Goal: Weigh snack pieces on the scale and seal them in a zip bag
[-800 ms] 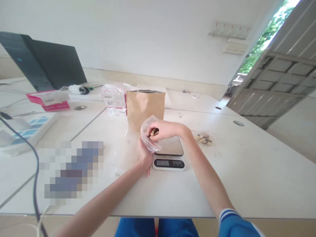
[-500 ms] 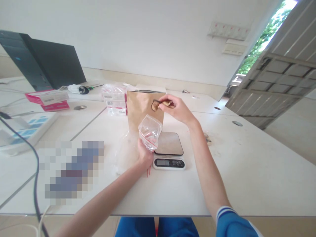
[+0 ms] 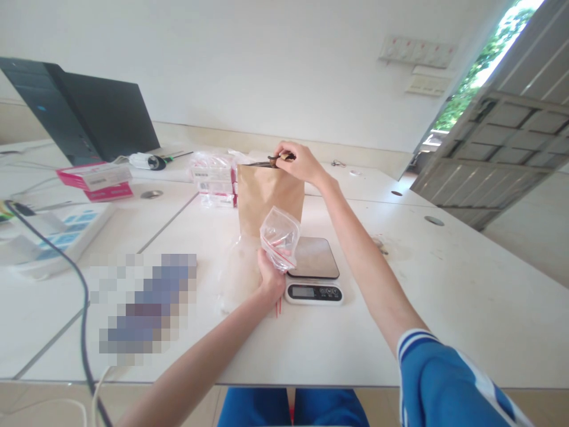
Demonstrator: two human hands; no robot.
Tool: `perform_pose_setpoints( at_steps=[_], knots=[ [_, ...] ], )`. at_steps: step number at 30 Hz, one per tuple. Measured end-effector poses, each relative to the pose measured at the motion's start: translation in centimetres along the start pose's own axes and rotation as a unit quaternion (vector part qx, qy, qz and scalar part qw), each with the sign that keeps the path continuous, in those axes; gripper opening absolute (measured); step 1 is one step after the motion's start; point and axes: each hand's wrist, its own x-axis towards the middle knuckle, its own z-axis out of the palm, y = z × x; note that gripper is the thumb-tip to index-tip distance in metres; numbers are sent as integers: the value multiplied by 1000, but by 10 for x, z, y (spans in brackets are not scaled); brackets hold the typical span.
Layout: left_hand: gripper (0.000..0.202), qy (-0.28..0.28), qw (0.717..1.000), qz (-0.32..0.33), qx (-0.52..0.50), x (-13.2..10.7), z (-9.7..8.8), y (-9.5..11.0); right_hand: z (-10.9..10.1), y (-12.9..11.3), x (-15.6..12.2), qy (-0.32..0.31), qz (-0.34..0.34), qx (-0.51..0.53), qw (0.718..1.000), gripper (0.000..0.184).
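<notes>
My left hand is closed around the lower part of a clear zip-lock bag with a red seal line, held tilted over the left edge of a digital kitchen scale. A brown paper bag stands upright behind it, its top open. At that bag's mouth, my right hand pinches some dried brown pieces with dark edges; their exact kind is unclear. Flat on the table, left of the scale, lies more clear plastic.
Pink-and-white boxes in plastic stand left of the paper bag, with more pink boxes farther left. A power strip, a cable and a black computer case occupy the left side. Small scraps lie right of the scale.
My right hand has risen and moved back from in front of the paper bag to its open top, still pinching dried pieces. My left hand keeps its hold on the zip-lock bag.
</notes>
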Motion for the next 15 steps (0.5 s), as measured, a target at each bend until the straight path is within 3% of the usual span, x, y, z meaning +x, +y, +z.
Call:
perform_pose_setpoints(
  at_steps=[3,7,11,15],
  knots=[
    [27,-1,1000,-4,-5,1,0,-1,-3,-5,0,-40,0,3,999,17],
    [24,-1,1000,-6,-7,3,-1,-2,-8,-19,5,-116,33,-80,989,14],
    [24,1,1000,-5,1,3,0,-1,-8,-24,6,-82,44,-161,983,22],
    [26,-4,1000,-3,22,0,1,0,0,-12,0,-44,27,-170,984,20]
  ],
)
